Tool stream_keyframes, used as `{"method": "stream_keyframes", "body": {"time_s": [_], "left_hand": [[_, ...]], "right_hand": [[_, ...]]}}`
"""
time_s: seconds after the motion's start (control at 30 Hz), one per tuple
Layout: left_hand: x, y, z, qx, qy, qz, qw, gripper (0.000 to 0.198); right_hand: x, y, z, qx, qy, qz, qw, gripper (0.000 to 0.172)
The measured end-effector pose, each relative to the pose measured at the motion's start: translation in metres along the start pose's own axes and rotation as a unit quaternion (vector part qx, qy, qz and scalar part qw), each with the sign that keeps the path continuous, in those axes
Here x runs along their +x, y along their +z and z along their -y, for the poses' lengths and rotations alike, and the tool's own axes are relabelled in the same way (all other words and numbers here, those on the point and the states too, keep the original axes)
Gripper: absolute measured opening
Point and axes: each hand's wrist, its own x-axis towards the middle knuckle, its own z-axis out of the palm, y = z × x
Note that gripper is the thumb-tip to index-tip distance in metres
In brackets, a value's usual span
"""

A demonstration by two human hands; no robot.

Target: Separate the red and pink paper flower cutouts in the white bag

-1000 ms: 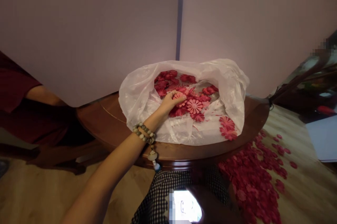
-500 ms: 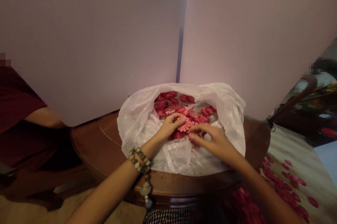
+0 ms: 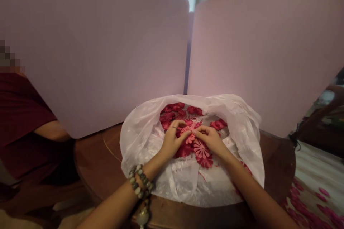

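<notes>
One scalloped pink flower (image 3: 191, 138) is pinched by left hand (image 3: 172, 138) and right hand (image 3: 212, 140)! Crinkled plastic bag (image 3: 146, 146) is spread near the wooden table's (image 3: 92, 159) front edge.

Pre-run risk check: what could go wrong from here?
The pink flower might tear: left hand and right hand both have fingertips at it.
The bracelet's pendant hangs close to the plastic bag and could snag.
The bag nears the table's front edge; red flowers might spill onto the floor, where red pieces lie.
</notes>
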Motion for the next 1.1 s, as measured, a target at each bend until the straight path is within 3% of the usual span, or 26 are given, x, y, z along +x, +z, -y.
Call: {"method": "stream_keyframes", "body": {"time_s": [0.13,0.33,0.5,0.87,1.1], "left_hand": [[0.000,-0.002,-0.002,0.128,0.107,-0.019,0.986,0.012],[-0.004,-0.001,0.001,0.186,0.166,0.022,0.968,0.010],[-0.005,-0.004,-0.003,0.202,0.214,0.013,0.956,0.013],[-0.002,-0.003,-0.007,0.002,0.073,-0.024,0.997,0.019],[0.002,-0.003,-0.004,-0.142,-0.034,0.021,0.989,0.021]], "right_hand": [[-0.001,0.003,0.000,0.016,-0.025,-0.047,0.998,0.026],[-0.006,0.009,0.003,-0.054,-0.105,-0.083,0.990,0.022],[-0.010,0.015,0.005,-0.039,-0.102,-0.094,0.990,0.024],[-0.010,0.021,0.001,0.102,-0.028,-0.055,0.993,0.037],[-0.010,0.018,0.002,0.111,-0.021,-0.062,0.992,0.034]]}}
